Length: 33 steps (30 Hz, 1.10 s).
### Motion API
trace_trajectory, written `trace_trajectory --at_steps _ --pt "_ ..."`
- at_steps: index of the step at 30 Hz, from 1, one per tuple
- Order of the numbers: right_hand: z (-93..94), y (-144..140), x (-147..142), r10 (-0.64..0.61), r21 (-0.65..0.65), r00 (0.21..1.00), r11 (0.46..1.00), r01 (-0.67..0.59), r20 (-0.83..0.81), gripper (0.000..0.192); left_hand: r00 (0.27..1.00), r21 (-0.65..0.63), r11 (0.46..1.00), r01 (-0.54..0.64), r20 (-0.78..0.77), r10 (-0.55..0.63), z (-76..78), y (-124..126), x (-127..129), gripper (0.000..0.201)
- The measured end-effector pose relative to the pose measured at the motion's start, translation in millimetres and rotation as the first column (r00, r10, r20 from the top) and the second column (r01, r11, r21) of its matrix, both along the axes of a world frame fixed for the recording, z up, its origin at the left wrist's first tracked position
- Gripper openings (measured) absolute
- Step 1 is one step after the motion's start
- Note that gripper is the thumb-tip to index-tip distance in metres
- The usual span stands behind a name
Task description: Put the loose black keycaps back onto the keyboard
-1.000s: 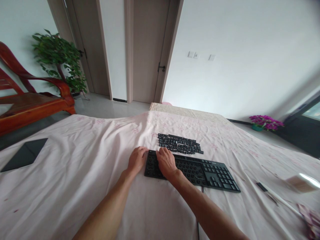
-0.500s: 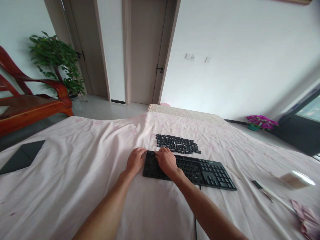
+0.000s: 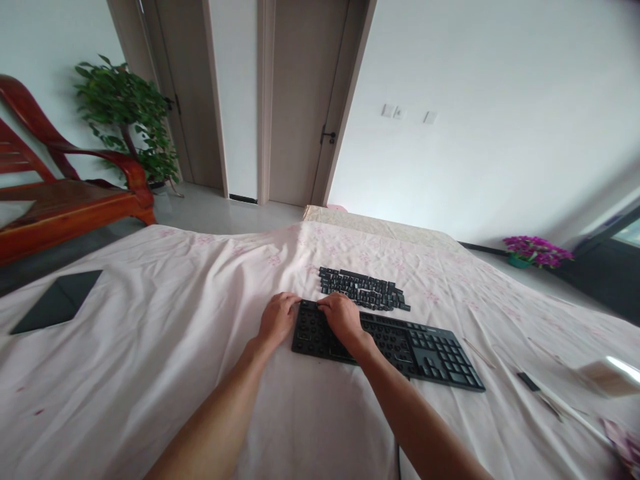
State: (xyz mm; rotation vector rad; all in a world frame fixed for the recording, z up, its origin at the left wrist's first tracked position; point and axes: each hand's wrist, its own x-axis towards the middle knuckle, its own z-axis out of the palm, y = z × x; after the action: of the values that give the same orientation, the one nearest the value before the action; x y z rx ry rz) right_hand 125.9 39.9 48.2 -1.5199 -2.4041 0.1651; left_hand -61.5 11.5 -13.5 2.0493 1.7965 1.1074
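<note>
A black keyboard [image 3: 400, 343] lies on the pink sheet [image 3: 150, 347], most of its left and middle keycaps removed, the right block still capped. Behind it, removed black keycaps [image 3: 363, 291] lie in rows. My left hand [image 3: 277, 320] rests at the keyboard's left end, fingers curled against its edge. Over the left part of the keyboard lies my right hand [image 3: 343, 320], fingers bent near the top row. Whether either hand holds a keycap is hidden.
A dark flat pad [image 3: 57, 301] lies at the sheet's left edge. Thin tools [image 3: 540, 393] and a white box [image 3: 607, 375] sit on the right. A red wooden chair [image 3: 65, 193], a green plant [image 3: 127, 117] and purple flowers [image 3: 537, 250] stand on the floor beyond.
Both hands stay on the keyboard's left end, with only slight finger shifts. The view has swung a little.
</note>
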Motion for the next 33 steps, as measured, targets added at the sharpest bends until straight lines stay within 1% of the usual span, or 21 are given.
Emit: trace_trajectory --at_steps 4,6,9,11,19,27,30,33 --pt "8.5 -4 -6 0.067 0.052 0.988 0.996 -0.074 0.136 0.023 1.000 -0.006 1.000 0.001 -0.005 -0.001 1.6 -1 0 0.045" --pt "11.5 -5 -9 0.079 0.059 0.979 0.994 -0.091 0.190 0.025 1.000 -0.011 1.000 0.001 -0.007 -0.001 2.2 -1 0 0.045" --pt "13.9 -6 -11 0.064 0.047 0.968 0.996 -0.077 0.242 0.027 1.000 -0.016 1.000 0.002 -0.010 -0.002 2.8 -1 0 0.045" --pt "14.4 -5 -11 0.050 0.039 0.968 0.997 -0.061 0.246 0.027 1.000 -0.016 1.000 0.001 -0.010 -0.002 3.0 -1 0 0.044" --pt "8.9 -4 -8 0.029 0.024 0.992 0.999 -0.032 0.125 0.024 1.000 -0.005 1.000 -0.001 -0.004 0.001 1.4 0 0 0.044" --pt "2.2 -3 -4 0.039 0.054 0.999 0.998 -0.039 0.009 0.020 1.000 -0.002 1.000 -0.001 -0.008 0.001 1.9 0 0 0.045" --pt "0.2 -2 -2 0.036 0.048 0.998 0.998 -0.034 -0.042 0.019 1.000 -0.005 1.000 -0.005 -0.005 0.005 2.1 -1 1 0.045" --pt "-0.2 -1 1 0.061 0.039 0.997 0.997 -0.059 -0.056 0.019 1.000 -0.004 1.000 -0.006 -0.004 0.006 2.6 -1 1 0.045"
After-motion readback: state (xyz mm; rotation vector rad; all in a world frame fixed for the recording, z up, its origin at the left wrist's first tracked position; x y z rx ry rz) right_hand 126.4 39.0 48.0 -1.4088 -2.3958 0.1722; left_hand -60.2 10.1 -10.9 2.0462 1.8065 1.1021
